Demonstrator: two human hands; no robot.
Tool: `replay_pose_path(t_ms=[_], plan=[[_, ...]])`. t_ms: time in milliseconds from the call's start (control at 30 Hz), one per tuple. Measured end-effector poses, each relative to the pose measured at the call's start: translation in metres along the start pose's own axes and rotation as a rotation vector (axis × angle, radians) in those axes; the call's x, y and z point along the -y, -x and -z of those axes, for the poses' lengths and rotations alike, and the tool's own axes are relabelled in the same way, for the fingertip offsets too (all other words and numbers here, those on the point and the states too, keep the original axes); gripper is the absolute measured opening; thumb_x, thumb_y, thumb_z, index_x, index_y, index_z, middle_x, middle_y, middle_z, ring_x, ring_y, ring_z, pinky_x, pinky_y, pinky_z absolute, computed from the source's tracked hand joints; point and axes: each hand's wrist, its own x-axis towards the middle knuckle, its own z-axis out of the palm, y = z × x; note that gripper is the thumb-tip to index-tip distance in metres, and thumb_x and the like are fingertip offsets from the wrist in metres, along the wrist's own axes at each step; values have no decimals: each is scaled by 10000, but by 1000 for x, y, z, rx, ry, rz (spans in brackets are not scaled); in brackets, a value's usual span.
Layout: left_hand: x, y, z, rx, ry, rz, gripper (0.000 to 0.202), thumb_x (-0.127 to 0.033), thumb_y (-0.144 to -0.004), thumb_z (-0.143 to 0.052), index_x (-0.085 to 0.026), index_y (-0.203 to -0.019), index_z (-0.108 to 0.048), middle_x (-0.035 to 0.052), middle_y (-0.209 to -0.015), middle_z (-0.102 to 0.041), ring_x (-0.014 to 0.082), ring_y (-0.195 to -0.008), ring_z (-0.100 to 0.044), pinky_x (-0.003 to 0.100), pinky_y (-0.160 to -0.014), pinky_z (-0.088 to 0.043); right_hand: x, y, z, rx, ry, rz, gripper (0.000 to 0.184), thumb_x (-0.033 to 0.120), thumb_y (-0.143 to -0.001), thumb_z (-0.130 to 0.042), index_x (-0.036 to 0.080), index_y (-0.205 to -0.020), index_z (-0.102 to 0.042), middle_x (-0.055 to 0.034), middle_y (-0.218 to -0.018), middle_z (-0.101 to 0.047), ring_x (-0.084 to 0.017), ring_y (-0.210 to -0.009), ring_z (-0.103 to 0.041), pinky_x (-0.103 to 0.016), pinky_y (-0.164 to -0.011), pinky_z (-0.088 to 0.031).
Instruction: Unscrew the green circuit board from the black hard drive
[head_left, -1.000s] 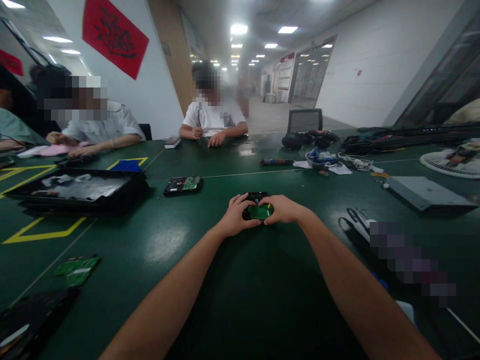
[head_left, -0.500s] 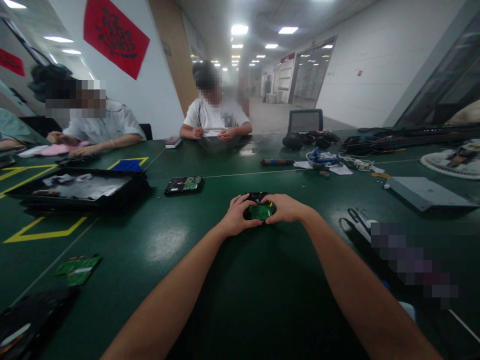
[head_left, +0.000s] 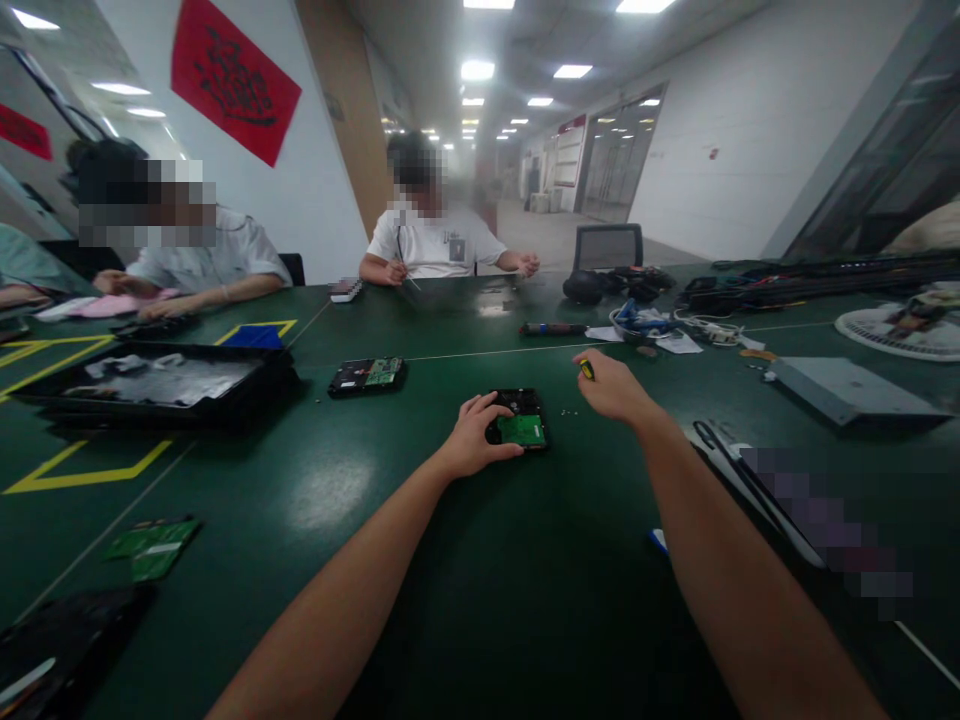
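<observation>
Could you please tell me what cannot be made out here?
In the head view:
Left side of the black device: hidden by the left hand.
Most of the yellow-and-black object: hidden by the right hand.
Pale specks beside the device: too small to identify.
Black part, lower left: cut off by the picture's edge.

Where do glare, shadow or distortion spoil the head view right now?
Head view: pale glare on the table, left of the left hand; ceiling lights blown out white; dark shadow between the forearms; shapes stretched toward the edges.
</observation>
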Motion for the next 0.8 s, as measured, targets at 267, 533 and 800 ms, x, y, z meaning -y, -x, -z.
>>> replay_pose_path(t_ms=[267,533,800], plan=[[-3,3,3,27,15,54,693,-643,-701,-786,-328,-1293,-612,103,-1651,-194,419,-1524,-115,637,-1169,-244,-26,-5,-31,259,128,-132,128,282,-762,-726,210,-867,-741,-78,-926,-760,-237,-843,-705,-296,-690,-504],[-6,2,5,34,-22,35,696,-658,-712,-769,-323,-1297,-598,124,-1548,-410,404,-1509,-210,630,-1183,-191,-28,-8,-43,253,146,-115,170,312,-803,-683,218,-923,-757,-89,-1002,-757,-243,-899,-708,-305,-741,-513],[-9,2,8,43,10,31,677,-639,-717,-776,-333,-1294,-598,92,-1543,-430,392,-1512,-204,625,-1173,-215,-26,-7,-36,248,154,-108,169,281,-829,-625,205,-896,-762,-106,-999,-757,-240,-893,-705,-286,-735,-495]])
